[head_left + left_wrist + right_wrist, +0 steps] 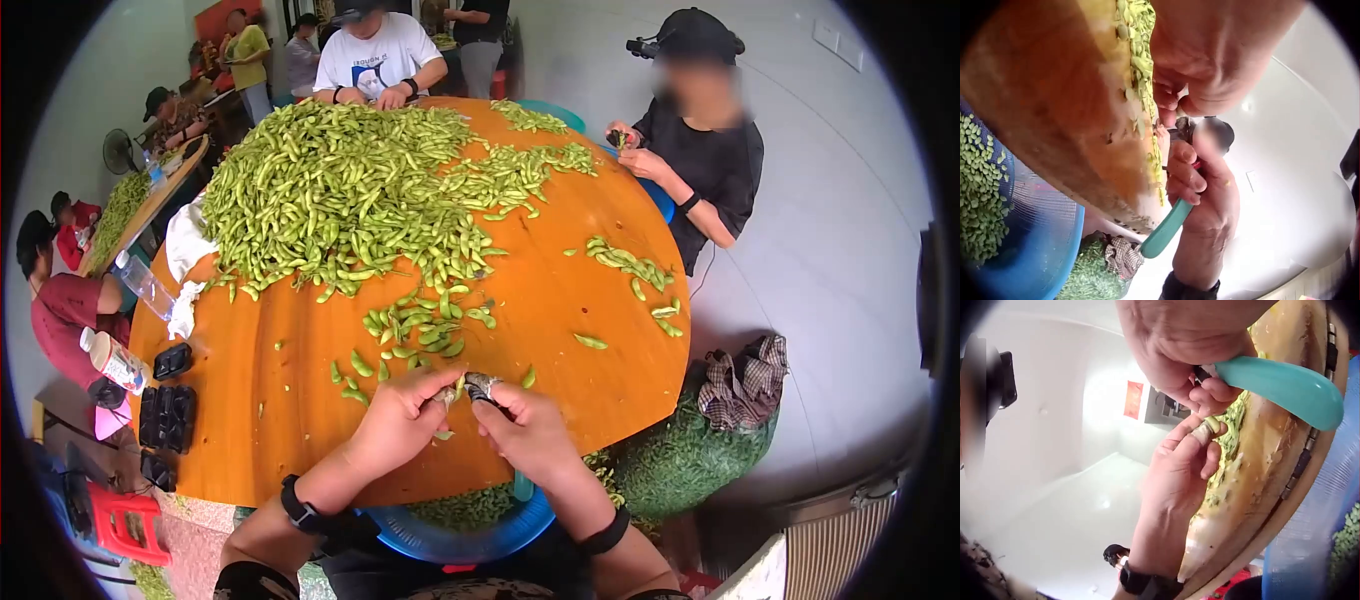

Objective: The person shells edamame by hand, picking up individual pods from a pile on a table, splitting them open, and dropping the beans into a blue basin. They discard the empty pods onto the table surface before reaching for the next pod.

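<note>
Above the near edge of the round wooden table (620,380), my two hands meet. My left hand (400,410) pinches a green soybean pod (1212,424) between thumb and finger; a pale wrap covers the thumb tip. My right hand (530,430) grips a tool by its teal handle (1285,384), which sticks out below the palm. The tool's working end is hidden by the fingers, so I cannot tell its kind. A dark wrap (481,387) shows at the right hand's fingertips, close to the pod. Loose pods (425,325) lie just beyond the hands.
A large heap of pods (330,190) covers the far table. Below the near edge sits a blue basket (450,548) with shelled beans (979,187). Black boxes (168,418) and bottles (115,360) stand at left; a full green sack (690,455) at right. Other people surround the table.
</note>
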A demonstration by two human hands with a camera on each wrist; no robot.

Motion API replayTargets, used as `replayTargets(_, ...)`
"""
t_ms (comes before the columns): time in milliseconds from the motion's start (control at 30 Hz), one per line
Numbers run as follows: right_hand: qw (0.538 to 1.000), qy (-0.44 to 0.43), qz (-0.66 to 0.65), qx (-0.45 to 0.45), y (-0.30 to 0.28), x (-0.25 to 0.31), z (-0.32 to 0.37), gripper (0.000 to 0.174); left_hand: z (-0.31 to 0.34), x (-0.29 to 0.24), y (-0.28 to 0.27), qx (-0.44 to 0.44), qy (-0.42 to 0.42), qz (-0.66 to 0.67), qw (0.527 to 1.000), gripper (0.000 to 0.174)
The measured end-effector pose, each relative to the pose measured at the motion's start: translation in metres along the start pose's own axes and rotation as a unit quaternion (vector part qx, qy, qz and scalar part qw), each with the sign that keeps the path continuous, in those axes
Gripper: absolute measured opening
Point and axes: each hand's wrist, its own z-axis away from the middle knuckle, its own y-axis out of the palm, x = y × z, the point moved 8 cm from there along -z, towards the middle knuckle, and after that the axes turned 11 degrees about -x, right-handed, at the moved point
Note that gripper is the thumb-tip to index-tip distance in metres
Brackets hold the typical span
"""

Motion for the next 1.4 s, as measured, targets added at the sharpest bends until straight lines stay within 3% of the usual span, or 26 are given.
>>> replayTargets(67,0.998,-0.048,0.026,-0.013,-0.001,-0.002,0.001,0.008,0.003,-0.002,0.005,-0.006,-0.009,-0.010,1.000,0.039)
replayTargets(133,0.994,-0.096,0.053,-0.024,0.000,0.000,0.004,0.009,0.006,-0.016,0.009,-0.042,0.108,-0.132,0.985,0.041)
replayTargets(200,0.984,-0.160,0.058,-0.057,-0.002,0.009,0.007,0.010,0.005,-0.027,0.009,-0.066,0.143,-0.143,0.977,0.042)
replayTargets(233,0.984,-0.159,0.059,-0.057,-0.002,0.009,0.007,0.010,0.003,-0.024,0.009,-0.056,0.126,-0.137,0.981,0.043)
replayTargets(300,0.998,-0.056,0.018,-0.023,-0.001,-0.003,0.006,0.009,0.002,-0.018,0.010,-0.046,0.108,-0.131,0.984,0.044)
replayTargets(367,0.998,-0.048,0.024,-0.018,-0.002,-0.003,0.006,0.009,0.002,-0.016,0.012,-0.048,0.146,-0.125,0.980,0.045)
replayTargets(533,0.999,-0.039,0.024,-0.013,0.001,-0.005,0.007,0.011,0.004,-0.012,0.013,-0.028,0.130,-0.136,0.982,0.045)
replayTargets(800,0.986,-0.159,-0.011,-0.055,0.001,0.004,0.005,0.015,0.005,-0.014,0.013,-0.028,0.146,-0.105,0.983,0.046)
replayTargets(933,0.992,-0.122,-0.030,-0.029,0.002,0.002,0.003,0.016,0.000,0.001,0.014,0.033,0.055,0.019,0.998,0.046)
replayTargets(1000,0.996,-0.048,-0.075,0.003,0.004,-0.004,0.002,0.012,-0.001,0.010,0.016,0.064,0.033,0.060,0.996,0.046)
replayTargets(1067,0.997,-0.017,-0.075,0.007,0.002,-0.013,0.000,0.012,-0.001,0.021,0.021,0.095,-0.047,0.149,0.983,0.047)
replayTargets(1167,0.995,0.036,-0.095,0.013,0.000,-0.018,0.000,0.013,0.000,0.032,0.023,0.123,-0.121,0.167,0.971,0.046)
replayTargets(1300,0.983,0.109,-0.143,0.033,-0.002,-0.024,0.000,0.013,-0.001,0.030,0.021,0.133,-0.154,0.207,0.957,0.045)
replayTargets(1333,0.983,0.109,-0.143,0.033,0.000,-0.025,0.000,0.013,0.000,0.031,0.022,0.125,-0.145,0.197,0.961,0.045)
replayTargets(1400,0.997,0.021,-0.078,-0.014,-0.003,-0.016,-0.002,0.012,0.001,0.029,0.026,0.117,-0.136,0.187,0.966,0.046)
